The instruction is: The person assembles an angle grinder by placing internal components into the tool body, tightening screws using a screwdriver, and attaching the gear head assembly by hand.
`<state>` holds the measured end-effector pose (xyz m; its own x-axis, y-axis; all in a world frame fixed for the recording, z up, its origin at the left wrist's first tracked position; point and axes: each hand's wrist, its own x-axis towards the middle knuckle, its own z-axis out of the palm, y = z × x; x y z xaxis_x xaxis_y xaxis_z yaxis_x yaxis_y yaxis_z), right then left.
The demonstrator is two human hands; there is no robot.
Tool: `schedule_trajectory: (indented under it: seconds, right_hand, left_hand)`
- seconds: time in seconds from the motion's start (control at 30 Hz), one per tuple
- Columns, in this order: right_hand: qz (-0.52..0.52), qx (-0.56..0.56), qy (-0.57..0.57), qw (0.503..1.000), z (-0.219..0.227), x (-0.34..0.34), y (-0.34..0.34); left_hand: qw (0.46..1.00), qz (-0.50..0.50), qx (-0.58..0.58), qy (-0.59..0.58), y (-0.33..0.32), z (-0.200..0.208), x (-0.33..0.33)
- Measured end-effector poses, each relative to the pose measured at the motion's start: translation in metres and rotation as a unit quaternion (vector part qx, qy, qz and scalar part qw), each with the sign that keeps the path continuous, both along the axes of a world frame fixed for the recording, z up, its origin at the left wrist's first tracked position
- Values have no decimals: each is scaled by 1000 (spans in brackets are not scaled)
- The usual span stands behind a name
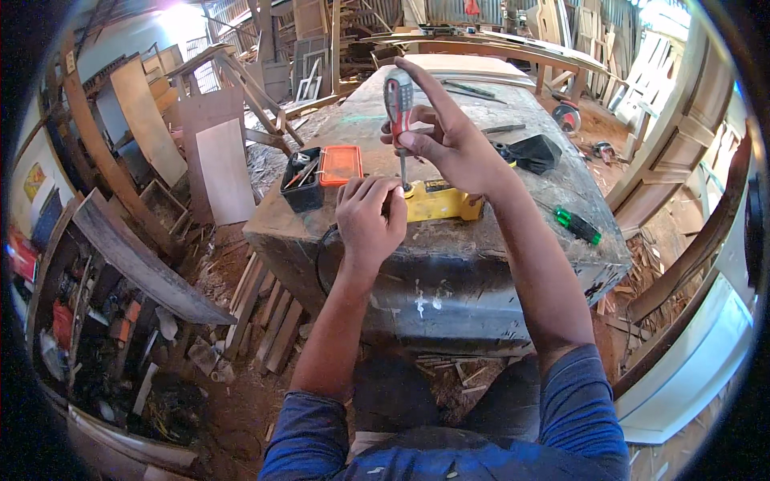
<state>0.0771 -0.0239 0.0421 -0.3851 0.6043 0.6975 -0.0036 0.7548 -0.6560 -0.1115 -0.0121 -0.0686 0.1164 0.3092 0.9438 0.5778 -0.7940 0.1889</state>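
My right hand (459,152) grips a screwdriver (398,103) with a red and grey handle, held upright, its index finger stretched up along the handle. The shaft points down to the left end of a yellow power tool casing (439,207) lying on the workbench. Curled around that same end is my left hand (369,215), its fingertips close to the shaft. The screwdriver's tip is hidden at the left fingers, so I cannot tell what it touches. A cord hangs down beside my left wrist.
Left of the casing stands a black box (302,192) of small tools, beside an orange lid (341,165). Rightward lie a green-handled screwdriver (579,225) and a black angular part (536,154). The wooden workbench (553,188) has boards at its far end; timber surrounds it.
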Motion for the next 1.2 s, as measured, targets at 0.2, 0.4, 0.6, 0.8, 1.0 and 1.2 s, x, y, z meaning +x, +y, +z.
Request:
schedule_trajectory:
  seconds: [0.2, 0.4, 0.6, 0.8, 1.0, 1.2]
  right_hand:
    - [-92, 97, -100, 986, 17, -8, -7]
    - [-180, 43, -64, 981, 35, -24, -14]
    - [-289, 262, -59, 919, 37, -36, -3]
    - [-293, 187, -66, 935, 49, -35, -11]
    - [-179, 133, -169, 960, 78, -8, -5]
    - [-241, 211, -329, 888, 102, -9, -5]
  left_hand:
    - [1000, 0, -2, 6, 1, -1, 0]
    - [1000, 5, 0, 18, -4, 1, 0]
    - [1000, 13, -16, 16, -5, 4, 3]
    - [999, 28, -37, 7, -5, 5, 1]
    - [999, 2, -51, 13, -8, 5, -3]
    - [999, 4, -24, 47, -4, 4, -3]
